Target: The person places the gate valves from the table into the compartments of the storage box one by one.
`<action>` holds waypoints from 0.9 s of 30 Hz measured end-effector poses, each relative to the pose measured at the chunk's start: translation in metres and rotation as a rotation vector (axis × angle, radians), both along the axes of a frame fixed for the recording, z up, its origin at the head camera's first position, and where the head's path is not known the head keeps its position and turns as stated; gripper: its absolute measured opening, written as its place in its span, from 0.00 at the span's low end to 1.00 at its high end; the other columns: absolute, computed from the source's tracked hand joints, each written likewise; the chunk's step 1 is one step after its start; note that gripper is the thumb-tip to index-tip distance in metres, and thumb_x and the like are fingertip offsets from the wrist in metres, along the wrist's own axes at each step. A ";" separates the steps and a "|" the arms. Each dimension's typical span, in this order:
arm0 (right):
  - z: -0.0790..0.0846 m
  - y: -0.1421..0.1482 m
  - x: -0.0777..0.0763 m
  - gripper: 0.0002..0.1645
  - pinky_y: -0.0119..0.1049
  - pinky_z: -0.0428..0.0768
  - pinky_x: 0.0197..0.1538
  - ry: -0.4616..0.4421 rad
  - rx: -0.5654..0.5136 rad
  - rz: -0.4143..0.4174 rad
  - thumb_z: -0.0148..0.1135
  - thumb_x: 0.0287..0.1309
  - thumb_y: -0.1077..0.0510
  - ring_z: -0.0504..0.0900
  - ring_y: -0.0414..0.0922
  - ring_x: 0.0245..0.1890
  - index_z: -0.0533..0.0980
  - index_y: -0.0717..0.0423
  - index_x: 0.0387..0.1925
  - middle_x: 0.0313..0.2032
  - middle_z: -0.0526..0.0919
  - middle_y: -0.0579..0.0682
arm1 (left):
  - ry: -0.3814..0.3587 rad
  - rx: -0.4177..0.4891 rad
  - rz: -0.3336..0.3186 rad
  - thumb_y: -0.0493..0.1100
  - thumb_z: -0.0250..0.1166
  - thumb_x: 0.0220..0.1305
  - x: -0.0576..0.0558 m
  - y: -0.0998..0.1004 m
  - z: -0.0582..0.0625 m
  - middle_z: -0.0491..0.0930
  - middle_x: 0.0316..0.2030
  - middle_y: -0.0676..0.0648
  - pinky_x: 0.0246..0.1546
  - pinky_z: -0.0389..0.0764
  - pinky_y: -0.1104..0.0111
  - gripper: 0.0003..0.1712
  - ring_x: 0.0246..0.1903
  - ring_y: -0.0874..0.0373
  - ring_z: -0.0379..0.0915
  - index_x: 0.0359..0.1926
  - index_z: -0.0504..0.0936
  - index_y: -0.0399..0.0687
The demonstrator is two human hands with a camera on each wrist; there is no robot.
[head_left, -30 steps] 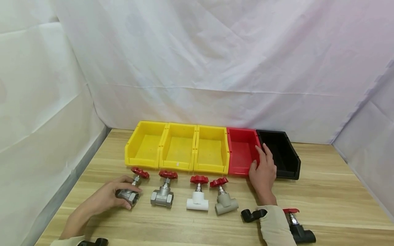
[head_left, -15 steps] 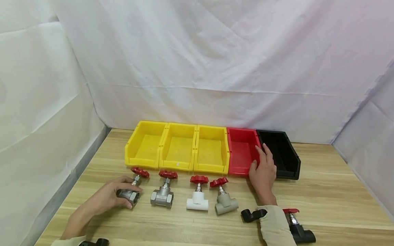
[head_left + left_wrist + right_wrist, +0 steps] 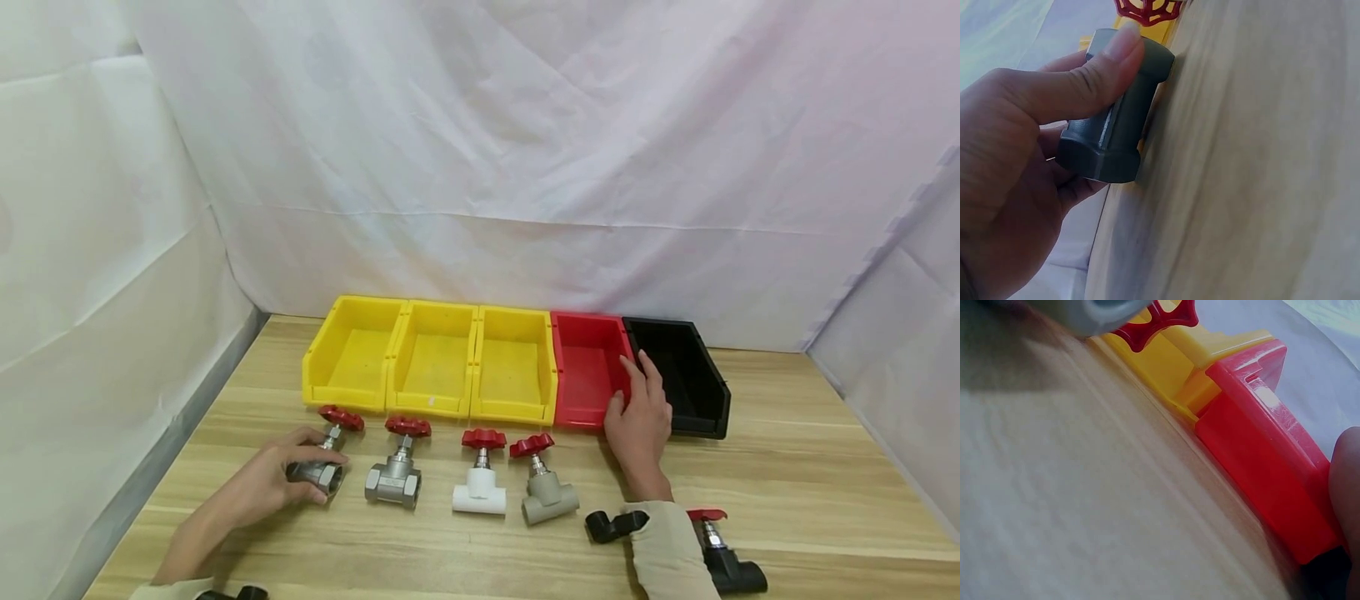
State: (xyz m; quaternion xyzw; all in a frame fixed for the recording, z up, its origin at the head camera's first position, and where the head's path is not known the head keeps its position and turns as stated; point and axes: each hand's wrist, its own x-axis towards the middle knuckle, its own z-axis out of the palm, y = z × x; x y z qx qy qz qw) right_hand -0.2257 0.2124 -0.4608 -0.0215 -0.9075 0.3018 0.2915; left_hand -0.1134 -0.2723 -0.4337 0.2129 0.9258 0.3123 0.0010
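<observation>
- L hand point(image 3: 262, 482) grips metal valve point(image 3: 322, 475) btwn thumb + fingers; stem slants fwd-R, handwheel point(image 3: 341, 417) nr leftmost yellow bin point(image 3: 345, 397).
- R hand point(image 3: 641, 425): fingers relaxed, on red bin point(image 3: 579, 415) edge.

1. The left hand point(image 3: 272, 482) reaches forward and inward, bent into a grip: left fingers point(image 3: 318, 456) ahead, left thumb point(image 3: 306, 492) on the near side.
2. From the left wrist's view, that thumb stretches forward from the palm, nail showing; the fingers curl behind it, partly hidden.
3. Behind the hand, the bare left wrist point(image 3: 201, 527) slants back and outward into a left sleeve point(image 3: 168, 590).
4. The right hand point(image 3: 640, 419), well apart and further forward, lies back upward, right fingers point(image 3: 636, 379) extended ahead, right thumb point(image 3: 615, 407) spread inward.
5. Right behind it come the right wrist point(image 3: 651, 485) and right sleeve point(image 3: 667, 546).
</observation>
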 end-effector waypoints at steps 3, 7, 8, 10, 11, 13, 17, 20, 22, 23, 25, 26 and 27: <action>0.001 0.000 0.000 0.34 0.55 0.69 0.47 0.006 0.002 0.003 0.59 0.55 0.69 0.62 0.55 0.64 0.68 0.52 0.65 0.70 0.58 0.51 | 0.011 0.010 0.002 0.51 0.75 0.44 0.002 0.003 -0.002 0.75 0.50 0.47 0.50 0.73 0.50 0.24 0.49 0.48 0.71 0.47 0.85 0.63; 0.001 0.001 0.000 0.34 0.55 0.69 0.48 0.011 0.000 0.003 0.59 0.55 0.69 0.62 0.55 0.63 0.68 0.52 0.64 0.70 0.58 0.51 | 0.056 0.007 0.004 0.50 0.76 0.44 0.008 0.007 -0.004 0.75 0.50 0.48 0.49 0.73 0.48 0.24 0.48 0.48 0.71 0.47 0.85 0.64; 0.001 0.001 0.000 0.34 0.55 0.69 0.48 0.009 -0.001 0.003 0.59 0.55 0.69 0.62 0.55 0.64 0.68 0.52 0.64 0.70 0.58 0.51 | 0.075 0.004 0.004 0.50 0.76 0.44 0.010 0.008 -0.004 0.75 0.50 0.49 0.48 0.74 0.49 0.24 0.48 0.49 0.72 0.47 0.85 0.64; 0.000 0.001 0.000 0.34 0.55 0.69 0.48 0.003 -0.002 0.001 0.59 0.56 0.69 0.62 0.55 0.64 0.68 0.52 0.65 0.70 0.58 0.51 | 0.108 0.002 0.009 0.49 0.76 0.43 0.012 0.011 -0.003 0.75 0.50 0.50 0.47 0.75 0.51 0.24 0.47 0.51 0.72 0.46 0.85 0.64; 0.000 0.001 0.000 0.34 0.55 0.68 0.48 0.000 -0.003 0.001 0.59 0.56 0.69 0.62 0.55 0.64 0.67 0.52 0.65 0.70 0.57 0.51 | 0.125 0.000 0.011 0.48 0.77 0.43 0.012 0.012 -0.002 0.75 0.50 0.50 0.47 0.76 0.53 0.24 0.47 0.52 0.72 0.46 0.85 0.65; -0.001 0.001 0.000 0.33 0.55 0.68 0.49 -0.004 -0.006 -0.004 0.59 0.56 0.69 0.61 0.55 0.64 0.67 0.52 0.65 0.70 0.57 0.50 | 0.144 0.004 0.008 0.47 0.77 0.43 0.011 0.014 0.001 0.75 0.50 0.51 0.47 0.77 0.56 0.25 0.46 0.54 0.72 0.46 0.85 0.65; -0.003 0.001 0.000 0.34 0.55 0.68 0.49 -0.003 -0.009 -0.013 0.59 0.56 0.69 0.62 0.55 0.64 0.68 0.52 0.64 0.70 0.58 0.51 | 0.142 0.007 -0.017 0.45 0.77 0.43 0.008 0.019 0.008 0.75 0.50 0.50 0.47 0.77 0.55 0.25 0.47 0.55 0.72 0.48 0.84 0.64; -0.003 0.001 0.000 0.33 0.55 0.68 0.48 0.002 -0.004 -0.012 0.59 0.56 0.69 0.62 0.56 0.64 0.68 0.52 0.64 0.70 0.58 0.51 | 0.144 -0.007 -0.029 0.44 0.77 0.44 0.007 0.021 0.011 0.75 0.50 0.48 0.46 0.77 0.53 0.25 0.46 0.53 0.72 0.48 0.84 0.62; -0.003 0.002 0.000 0.33 0.54 0.68 0.48 0.005 -0.002 -0.009 0.58 0.56 0.69 0.62 0.56 0.64 0.68 0.52 0.64 0.70 0.58 0.51 | 0.151 -0.015 -0.028 0.43 0.77 0.43 0.005 0.022 0.013 0.75 0.50 0.47 0.46 0.77 0.52 0.26 0.47 0.52 0.73 0.48 0.85 0.61; -0.003 0.002 0.000 0.33 0.54 0.68 0.47 0.008 -0.002 -0.008 0.58 0.56 0.69 0.62 0.55 0.64 0.68 0.52 0.64 0.70 0.58 0.51 | 0.158 -0.015 -0.029 0.41 0.77 0.43 0.004 0.022 0.014 0.75 0.51 0.46 0.45 0.77 0.51 0.26 0.47 0.51 0.73 0.48 0.85 0.59; -0.002 0.001 -0.001 0.33 0.53 0.69 0.47 0.009 0.002 -0.005 0.58 0.56 0.69 0.62 0.55 0.64 0.68 0.52 0.64 0.70 0.58 0.51 | 0.166 -0.012 -0.027 0.38 0.77 0.42 0.001 0.023 0.016 0.75 0.51 0.45 0.45 0.77 0.48 0.27 0.48 0.48 0.73 0.48 0.85 0.58; -0.002 0.001 -0.001 0.33 0.52 0.69 0.47 0.010 0.003 -0.003 0.58 0.56 0.69 0.62 0.55 0.64 0.68 0.52 0.64 0.70 0.58 0.51 | 0.165 -0.007 -0.025 0.37 0.77 0.42 -0.001 0.023 0.017 0.75 0.52 0.44 0.46 0.76 0.47 0.28 0.49 0.46 0.73 0.48 0.84 0.58; -0.002 0.001 -0.001 0.34 0.52 0.69 0.47 0.011 0.004 -0.001 0.58 0.56 0.69 0.62 0.55 0.64 0.67 0.52 0.65 0.70 0.58 0.50 | 0.161 -0.001 -0.024 0.36 0.77 0.42 -0.002 0.023 0.018 0.74 0.53 0.43 0.47 0.75 0.45 0.28 0.50 0.44 0.72 0.49 0.84 0.57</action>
